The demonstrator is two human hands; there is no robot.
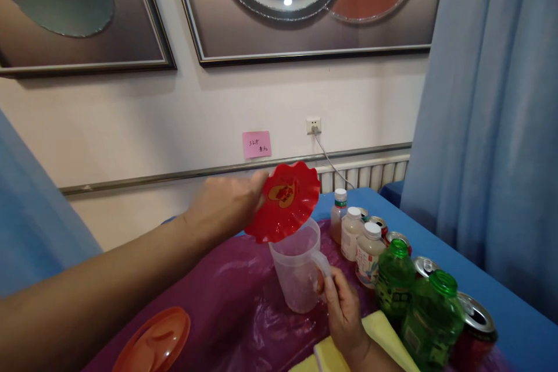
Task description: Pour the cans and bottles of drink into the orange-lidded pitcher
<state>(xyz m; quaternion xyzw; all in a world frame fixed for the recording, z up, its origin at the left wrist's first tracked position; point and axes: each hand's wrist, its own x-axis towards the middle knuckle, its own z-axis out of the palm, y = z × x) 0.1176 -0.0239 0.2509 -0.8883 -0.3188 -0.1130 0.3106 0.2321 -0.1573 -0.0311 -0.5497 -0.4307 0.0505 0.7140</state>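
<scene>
My left hand (229, 200) reaches in from the left, its fingers closed on the edge of a red scalloped plate (300, 192) with a yellow print. The plate is tilted over the mouth of a clear plastic measuring jug (294, 273), and its lower edge overlaps the jug's rim. Wet drops show on the plate. My right hand (346, 308) is wrapped round the jug's handle. The jug stands on purple plastic sheeting (235, 302), and I see no liquid in it. An orange lid (157, 340) lies at the lower left.
Along the right stand white-capped bottles (370, 250), green bottles without caps (436, 314) and several opened cans (477, 325). Yellow cloths (387, 331) lie by my right wrist. Behind the blue table (475, 273) are a radiator (375, 173) and a plugged-in cord (329, 157).
</scene>
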